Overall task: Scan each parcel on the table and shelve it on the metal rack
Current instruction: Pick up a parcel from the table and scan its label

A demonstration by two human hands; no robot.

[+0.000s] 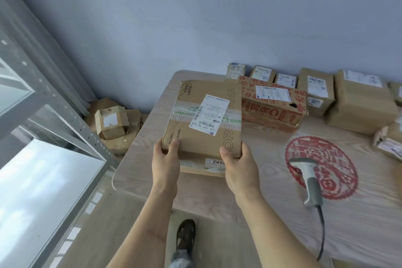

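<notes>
A flat brown cardboard parcel (202, 115) with a white shipping label and clear tape is held above the table's left end. My left hand (166, 159) grips its near left corner, thumb on top. My right hand (239, 165) grips its near right corner, thumb on top. A second label shows on the parcel's near side. The grey barcode scanner (309, 178) lies on the wooden table (250, 191) to the right of my hands, its cable trailing toward me. The grey metal rack (54, 115) stands at the left.
Several labelled cardboard parcels line the table's far edge, among them a red-printed box (274, 104) and a large brown box (361, 104). A red paper-cut design (339, 172) lies under the scanner. Torn boxes (111, 124) sit on the floor between rack and table. My foot (185, 237) shows below.
</notes>
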